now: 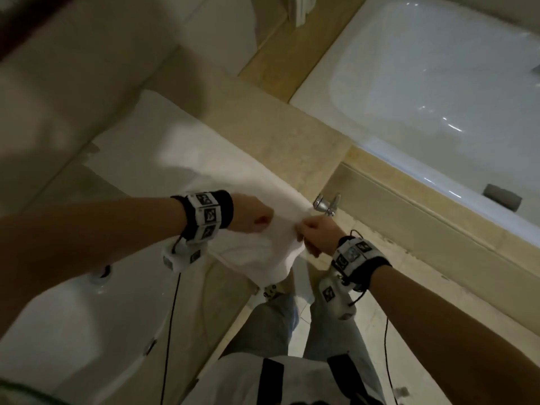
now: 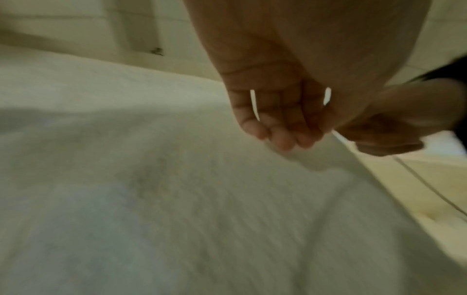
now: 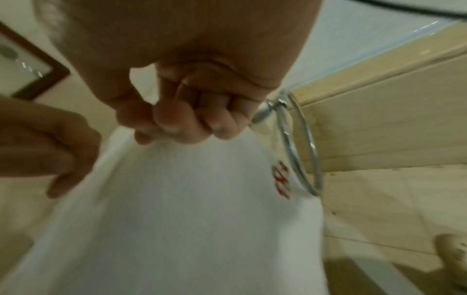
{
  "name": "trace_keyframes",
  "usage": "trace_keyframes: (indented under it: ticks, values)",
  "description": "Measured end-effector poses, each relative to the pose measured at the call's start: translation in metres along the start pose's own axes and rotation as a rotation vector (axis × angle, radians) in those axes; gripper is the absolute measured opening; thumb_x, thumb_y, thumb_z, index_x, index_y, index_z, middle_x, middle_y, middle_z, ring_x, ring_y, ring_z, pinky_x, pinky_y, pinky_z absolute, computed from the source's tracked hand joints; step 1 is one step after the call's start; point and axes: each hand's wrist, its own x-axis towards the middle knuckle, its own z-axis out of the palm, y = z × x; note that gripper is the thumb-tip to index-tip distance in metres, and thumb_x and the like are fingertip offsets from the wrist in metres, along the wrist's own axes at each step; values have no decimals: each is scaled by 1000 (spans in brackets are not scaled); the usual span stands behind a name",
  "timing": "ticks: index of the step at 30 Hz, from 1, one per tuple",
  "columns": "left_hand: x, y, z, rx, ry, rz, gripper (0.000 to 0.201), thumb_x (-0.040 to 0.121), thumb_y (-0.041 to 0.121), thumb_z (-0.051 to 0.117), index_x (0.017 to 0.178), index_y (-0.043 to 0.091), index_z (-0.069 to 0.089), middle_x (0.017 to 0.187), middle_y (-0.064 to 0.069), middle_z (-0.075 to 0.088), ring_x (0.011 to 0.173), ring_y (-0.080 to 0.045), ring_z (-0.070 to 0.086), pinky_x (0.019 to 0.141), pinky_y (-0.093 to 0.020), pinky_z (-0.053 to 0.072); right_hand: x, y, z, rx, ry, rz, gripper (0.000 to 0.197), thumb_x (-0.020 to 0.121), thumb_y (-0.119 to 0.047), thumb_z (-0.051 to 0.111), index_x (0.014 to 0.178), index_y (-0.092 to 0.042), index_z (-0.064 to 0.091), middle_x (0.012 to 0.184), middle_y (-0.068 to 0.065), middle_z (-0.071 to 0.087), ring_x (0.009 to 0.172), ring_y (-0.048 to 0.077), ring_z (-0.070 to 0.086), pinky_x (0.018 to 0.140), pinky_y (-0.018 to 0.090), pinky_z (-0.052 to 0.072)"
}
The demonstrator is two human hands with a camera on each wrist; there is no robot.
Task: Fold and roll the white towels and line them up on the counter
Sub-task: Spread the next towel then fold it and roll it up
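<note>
Head view: white towel [image 1: 257, 229] spread along the counter [image 1: 263, 118], near end hanging over the front edge, just beside the chrome towel ring [image 1: 327, 204]. Right hand [image 1: 317, 238] pinching the towel's edge next to that ring; confirmed from the right wrist view, thumb and curled fingers [image 3: 177, 119] closed on the cloth, red embroidered mark [image 3: 281, 179] just below and touching the ring's outline. Left hand [image 1: 251, 216] on the towel a little further from the ring, fingers [image 2: 280, 135] curled downward onto the fabric; whether cloth is truly caught between them, cannot tell, too blurred. Sink basin [image 1: 87, 331] lying well away from the ring on the near side, bathtub [image 1: 438, 83] beyond the ring on the far side.

Judged to be the folding step, early on: no roll formed yet, no finished towels seen lined up. Next move probably calls for lifting the pinched edge clear of the ring, carrying it over the flat part on the counter, matching edges squarely, then smoothing before rolling. Worth watching for the edge snagging on the ring.
</note>
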Motion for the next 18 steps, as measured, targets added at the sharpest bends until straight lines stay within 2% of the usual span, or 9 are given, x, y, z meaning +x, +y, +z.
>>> trace_keyframes:
  ticks: [3,4,6,8,11,14,15,16,18]
  values:
    - [0,-50,-21,-173,190,-236,22,97,24,37,78,17,45,85,-7,51,77,-23,47,71,-32,37,17,-45,-19,74,145,-73,34,94,-28,47,65,-16,58,46,2,59,38,15,49,50,28,47]
    - [-2,-67,-26,-230,244,-311,23,96,23,38,75,17,43,83,-6,50,76,-22,46,71,-31,36,26,-60,-23,100,165,-101,31,93,-27,47,66,-17,58,52,5,63,43,18,52,51,29,47]
    - [-10,-94,-30,-364,340,-469,20,95,21,39,79,12,47,86,-8,52,78,-22,46,73,-30,37,45,-88,-24,180,179,-136,26,92,-23,46,71,-16,58,61,6,68,54,24,60,51,31,47]
    - [-16,-115,-29,-522,418,-624,20,94,18,40,80,8,49,87,-11,51,80,-23,47,74,-31,39,64,-114,-19,238,155,-144,23,95,-20,45,76,-14,56,65,6,68,57,25,63,48,30,47]
    - [-22,-143,-24,-1003,604,-799,20,95,17,44,81,6,54,89,-12,56,79,-24,53,82,-37,49,91,-152,-6,248,64,-142,21,97,-11,41,78,-12,48,69,7,62,56,23,58,48,29,43]
    - [-35,-174,-15,-1441,821,-953,30,95,18,47,67,8,53,90,-13,59,64,-23,54,65,-29,48,126,-187,10,177,14,-169,9,97,-9,42,90,-7,48,72,5,59,58,19,54,50,29,43]
    - [-43,-184,-11,-1510,883,-1011,30,95,19,47,68,9,54,92,-16,61,68,-24,56,64,-28,47,138,-200,17,163,-5,-163,6,97,-9,43,96,-7,48,75,6,58,60,19,54,52,29,43]
    - [-52,-195,-6,-1530,938,-1079,27,95,19,46,75,6,58,97,-19,62,76,-26,58,68,-30,47,152,-213,23,145,-17,-168,7,96,-9,44,99,-7,49,78,7,58,63,20,55,54,31,45]
    - [-70,-213,6,-1491,1029,-1254,26,95,20,47,103,-1,61,114,-22,62,99,-32,60,82,-34,47,180,-243,36,-44,0,-272,8,94,-14,47,101,-11,51,87,5,58,73,21,57,62,34,48]
